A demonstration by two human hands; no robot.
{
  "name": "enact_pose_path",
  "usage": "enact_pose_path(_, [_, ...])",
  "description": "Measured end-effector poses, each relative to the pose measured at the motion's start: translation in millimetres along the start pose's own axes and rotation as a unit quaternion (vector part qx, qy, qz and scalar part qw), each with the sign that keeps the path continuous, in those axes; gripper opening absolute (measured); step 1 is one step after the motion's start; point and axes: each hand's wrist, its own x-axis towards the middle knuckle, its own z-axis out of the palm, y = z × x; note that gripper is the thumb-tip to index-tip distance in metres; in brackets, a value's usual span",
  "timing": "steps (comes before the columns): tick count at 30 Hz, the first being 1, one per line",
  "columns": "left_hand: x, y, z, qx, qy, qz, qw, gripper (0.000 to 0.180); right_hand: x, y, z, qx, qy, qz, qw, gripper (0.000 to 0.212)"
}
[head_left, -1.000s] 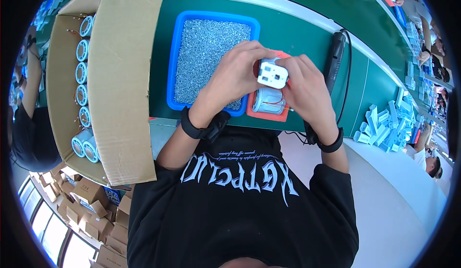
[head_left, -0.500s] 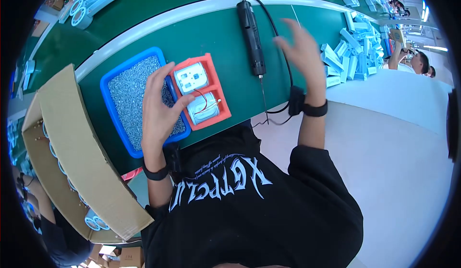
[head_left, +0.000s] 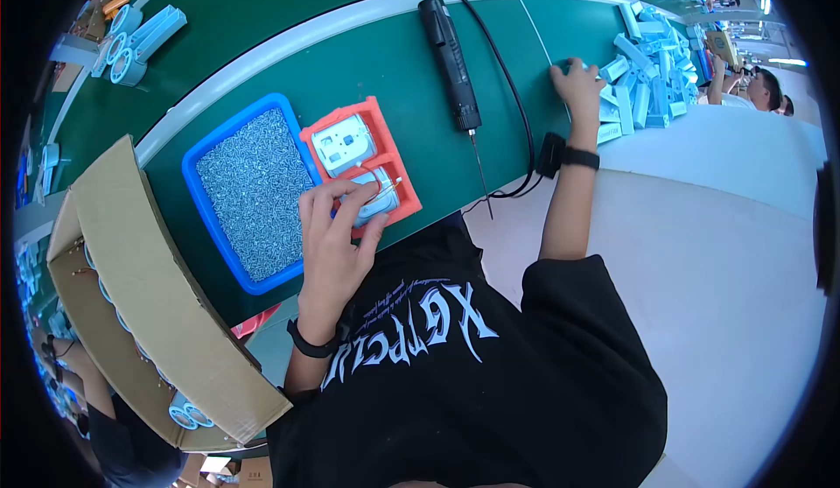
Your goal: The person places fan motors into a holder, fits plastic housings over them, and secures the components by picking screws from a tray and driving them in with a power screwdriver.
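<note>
An orange-red two-compartment holder (head_left: 404, 197) lies near the front edge of the green table. In its far compartment sits a light-blue and white plastic housing (head_left: 343, 145); a second housing (head_left: 382, 199), with thin red wires, lies in the near one. My left hand (head_left: 335, 238) has its thumb and fingers closed around the near housing, partly covering it. Out to the right, my right hand (head_left: 579, 98) reaches to the left edge of a heap of light-blue plastic pieces (head_left: 643, 68). Its fingers curl over a light-blue piece, mostly hidden beneath them.
A blue tray (head_left: 199, 192) full of small screws stands left of the holder. Between holder and right arm lies a black electric screwdriver (head_left: 453, 72), its bit toward me and its cable looping right. An open cardboard box (head_left: 144, 260) with light-blue parts is at the left.
My left hand has come right and nearer, from the screw tray's edge onto the near housing. My right hand has moved right to the heap, its fingers curling down.
</note>
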Motion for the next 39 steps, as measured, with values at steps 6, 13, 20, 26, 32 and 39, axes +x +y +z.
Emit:
enact_pose_path(6, [3, -1, -7, -0.007, -0.021, -0.009, 1.000, 0.026, -72, -68, -41, 0.143, 0.042, -0.311, 0.939, 0.043])
enact_pose_path(13, [2, 0, -5, -0.015, 0.001, 0.013, 1.000, 0.014, -72, -45, -32, 0.227, 0.090, -0.267, 0.932, 0.040])
enact_pose_path(20, [-3, 5, -5, -0.111, -0.044, -0.053, 0.991, 0.008, -81, -30, -36, 0.092, 0.098, -0.287, 0.949, 0.037])
enact_pose_path(26, [-2, 2, 5, -0.152, 0.006, -0.002, 0.988, 0.014, -79, -15, -43, 0.020, 0.069, -0.188, 0.980, 0.042])
enact_pose_path(32, [0, 3, 2, -0.165, 0.039, 0.016, 0.985, 0.022, -141, -49, -147, 0.290, -0.025, -0.237, 0.927, 0.045])
enact_pose_path(39, [-2, 1, 1, -0.156, 0.048, 0.029, 0.986, 0.019, -165, -92, -120, 0.631, -0.070, -0.420, 0.649, 0.055])
